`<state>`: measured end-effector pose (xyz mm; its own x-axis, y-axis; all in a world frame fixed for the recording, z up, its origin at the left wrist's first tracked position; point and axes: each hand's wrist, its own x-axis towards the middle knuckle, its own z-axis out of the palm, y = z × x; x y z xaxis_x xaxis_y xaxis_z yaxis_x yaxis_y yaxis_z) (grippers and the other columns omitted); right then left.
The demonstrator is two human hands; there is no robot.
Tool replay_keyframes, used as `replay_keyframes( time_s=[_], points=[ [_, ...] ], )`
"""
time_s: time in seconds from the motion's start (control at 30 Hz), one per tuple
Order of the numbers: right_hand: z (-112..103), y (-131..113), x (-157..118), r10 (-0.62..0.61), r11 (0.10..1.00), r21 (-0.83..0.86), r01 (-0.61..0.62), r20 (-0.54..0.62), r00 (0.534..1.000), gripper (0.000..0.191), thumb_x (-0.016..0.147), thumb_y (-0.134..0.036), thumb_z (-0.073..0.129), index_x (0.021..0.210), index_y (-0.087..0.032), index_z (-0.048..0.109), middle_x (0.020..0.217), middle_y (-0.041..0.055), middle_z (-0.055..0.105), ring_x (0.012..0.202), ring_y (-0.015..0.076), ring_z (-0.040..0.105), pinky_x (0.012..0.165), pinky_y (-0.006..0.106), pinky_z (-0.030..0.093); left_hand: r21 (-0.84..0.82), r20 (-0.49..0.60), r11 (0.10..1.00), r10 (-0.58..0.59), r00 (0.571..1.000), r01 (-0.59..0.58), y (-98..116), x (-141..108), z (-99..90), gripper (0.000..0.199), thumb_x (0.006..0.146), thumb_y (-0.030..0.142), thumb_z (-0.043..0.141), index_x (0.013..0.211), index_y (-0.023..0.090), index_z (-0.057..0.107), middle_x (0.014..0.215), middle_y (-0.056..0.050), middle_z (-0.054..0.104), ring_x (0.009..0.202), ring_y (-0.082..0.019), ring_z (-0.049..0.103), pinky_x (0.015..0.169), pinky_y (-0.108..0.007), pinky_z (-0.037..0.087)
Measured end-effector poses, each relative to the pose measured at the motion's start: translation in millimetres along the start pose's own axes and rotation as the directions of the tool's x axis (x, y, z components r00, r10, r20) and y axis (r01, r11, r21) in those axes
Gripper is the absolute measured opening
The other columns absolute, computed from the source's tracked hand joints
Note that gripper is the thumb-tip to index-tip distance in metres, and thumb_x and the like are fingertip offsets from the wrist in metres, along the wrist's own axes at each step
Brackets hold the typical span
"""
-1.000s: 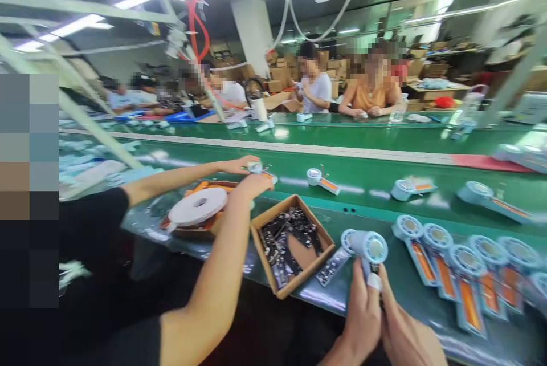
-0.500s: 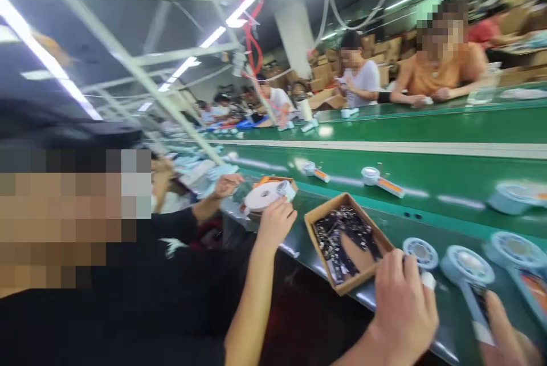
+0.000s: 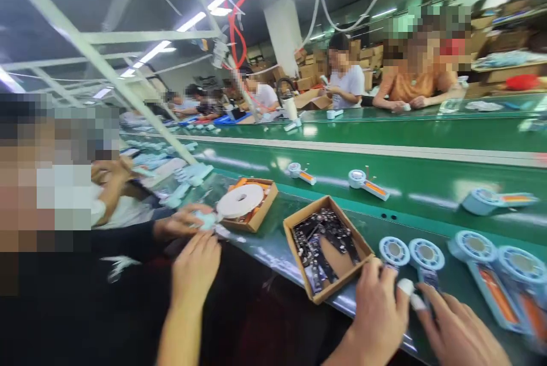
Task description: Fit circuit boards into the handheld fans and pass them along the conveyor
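Observation:
My left hand (image 3: 382, 303) is curled beside the near corner of a cardboard box, at the lower end of a light-blue handheld fan (image 3: 394, 251). Its fingers hide that fan's handle, and a white cover sits on the thumb. Close by on the right, my right hand (image 3: 464, 323) has its fingers bent round the handle of a second handheld fan (image 3: 426, 254), where a dark strip shows. Another white cover is on this thumb. Two more fans (image 3: 474, 246) (image 3: 521, 266) with orange in their handles lie right of my hands.
The cardboard box (image 3: 294, 266) holds dark circuit boards. Beyond it stands a smaller box (image 3: 267, 206) with a white reel (image 3: 240, 200) on top. Several fans lie on the green conveyor (image 3: 410, 175). At left, a co-worker's hands (image 3: 199, 257) handle a light-blue part. People sit across the line.
My view has swung slightly right. My right hand and its fan have come closer to my left hand. The co-worker's near hand has moved from the reel toward their other hand.

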<state>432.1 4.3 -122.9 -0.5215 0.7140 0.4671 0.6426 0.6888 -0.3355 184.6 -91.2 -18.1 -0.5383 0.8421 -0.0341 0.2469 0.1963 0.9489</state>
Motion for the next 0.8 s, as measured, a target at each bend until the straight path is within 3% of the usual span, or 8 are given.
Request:
replay_keyframes(
  time_s=[0.07, 0.1, 0.17, 0.27, 0.33, 0.53, 0.67, 0.8],
  points=[
    [-6, -20, 2, 0.101, 0.984, -0.154, -0.089, 0.068, 0.993, 0.031, 0.09, -0.031, 0.049, 0.113, -0.02, 0.067, 0.092, 0.0172, 0.069, 0.075, 0.0342, 0.068, 0.067, 0.046, 0.054, 0.014, 0.112, 1.0, 0.018, 0.994, -0.02, -6, -8, 57.8, 0.027, 0.097, 0.036, 0.061, 0.121, 0.023, 0.064, 0.129, -0.009, 0.064, 0.108, -0.022, 0.065, 0.092, -0.043, 0.056],
    [-9, -33, 4, 0.143, 0.973, -0.193, -0.123, 0.09, 0.986, 0.033, 0.089, -0.029, 0.05, 0.116, -0.017, 0.066, 0.105, 0.0208, 0.068, 0.082, 0.0356, 0.069, 0.071, 0.047, 0.055, 0.044, 0.135, 0.998, 0.038, 0.99, -0.044, -7, -12, 78.5, 0.02, 0.098, 0.03, 0.057, 0.11, 0.02, 0.07, 0.118, -0.012, 0.068, 0.107, -0.025, 0.065, 0.098, -0.048, 0.052],
    [-9, -56, 13, 0.24, 0.943, -0.272, -0.191, 0.161, 0.957, 0.037, 0.086, -0.021, 0.053, 0.12, -0.014, 0.064, 0.128, 0.0257, 0.06, 0.096, 0.0358, 0.069, 0.08, 0.046, 0.055, 0.156, 0.23, 0.974, 0.126, 0.965, -0.164, -7, -16, 101.2, 0.026, 0.098, 0.023, 0.049, 0.105, 0.019, 0.074, 0.108, -0.014, 0.072, 0.104, -0.029, 0.067, 0.098, -0.051, 0.051],
    [2, -76, 30, 0.341, 0.893, -0.381, -0.239, 0.227, 0.912, 0.039, 0.09, -0.011, 0.048, 0.127, -0.014, 0.061, 0.137, 0.0274, 0.055, 0.105, 0.0343, 0.067, 0.083, 0.043, 0.054, 0.174, 0.278, 0.95, 0.204, 0.939, -0.258, -9, -10, 103.8, 0.036, 0.1, 0.028, 0.041, 0.1, 0.019, 0.076, 0.097, -0.012, 0.074, 0.093, -0.028, 0.07, 0.088, -0.048, 0.056],
    [12, -78, 37, 0.441, 0.827, -0.458, -0.326, 0.167, 0.882, 0.039, 0.094, -0.009, 0.043, 0.129, -0.014, 0.06, 0.137, 0.0279, 0.056, 0.102, 0.0331, 0.067, 0.084, 0.045, 0.054, 0.186, 0.261, 0.927, 0.274, 0.926, -0.326, -16, -5, 100.4, 0.037, 0.101, 0.031, 0.04, 0.102, 0.021, 0.075, 0.097, -0.011, 0.073, 0.091, -0.026, 0.071, 0.084, -0.043, 0.058],
    [20, -61, 40, 0.385, 0.827, -0.481, -0.291, 0.107, 0.917, 0.039, 0.092, -0.006, 0.049, 0.124, -0.022, 0.063, 0.126, 0.0195, 0.063, 0.098, 0.0285, 0.068, 0.082, 0.039, 0.054, 0.203, 0.054, 0.821, 0.535, 0.843, -0.534, -69, -15, 115.1, 0.034, 0.1, 0.031, 0.044, 0.123, 0.021, 0.068, 0.129, -0.014, 0.067, 0.12, -0.028, 0.065, 0.098, -0.044, 0.056],
    [14, -52, 46, 0.389, 0.813, -0.513, -0.274, 0.129, 0.912, 0.029, 0.088, -0.013, 0.061, 0.116, -0.022, 0.066, 0.122, 0.0186, 0.065, 0.098, 0.0306, 0.067, 0.082, 0.042, 0.054, 0.051, -0.091, 0.867, 0.499, 0.862, -0.496, -98, -13, 128.7, 0.041, 0.103, 0.041, 0.037, 0.112, 0.019, 0.071, 0.115, -0.014, 0.073, 0.11, -0.026, 0.069, 0.095, -0.04, 0.057],
    [16, -49, 58, 0.426, 0.794, -0.506, -0.337, 0.067, 0.902, 0.024, 0.091, -0.024, 0.063, 0.114, -0.02, 0.067, 0.127, 0.0201, 0.062, 0.102, 0.0321, 0.067, 0.084, 0.042, 0.054, -0.067, -0.114, 0.883, 0.455, 0.883, -0.464, -98, -4, 130.6, 0.047, 0.103, 0.047, 0.035, 0.099, 0.02, 0.073, 0.1, -0.012, 0.076, 0.096, -0.025, 0.073, 0.089, -0.036, 0.059]
  ],
)
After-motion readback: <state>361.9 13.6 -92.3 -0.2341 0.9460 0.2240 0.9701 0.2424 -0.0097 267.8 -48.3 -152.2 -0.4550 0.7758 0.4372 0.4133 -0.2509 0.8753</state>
